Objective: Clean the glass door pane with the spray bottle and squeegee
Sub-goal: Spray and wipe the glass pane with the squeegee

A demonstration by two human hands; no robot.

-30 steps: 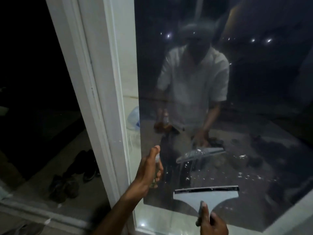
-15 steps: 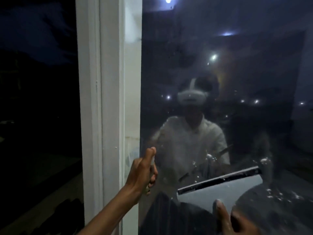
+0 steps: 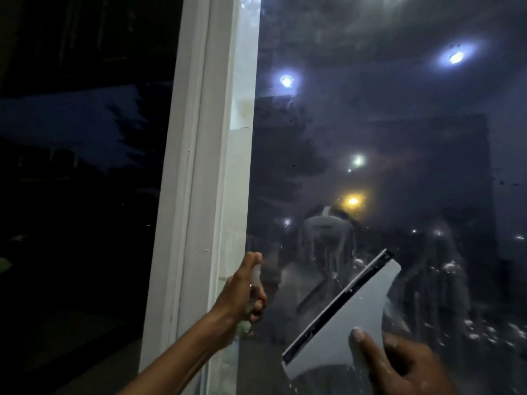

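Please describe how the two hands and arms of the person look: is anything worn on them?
The left hand and its forearm are bare: no sleeve, glove, watch or ring shows. The right hand is also bare, with short plain nails and some small water drops on it; its wrist is cut off by the picture's edge, so a sleeve there cannot be judged.
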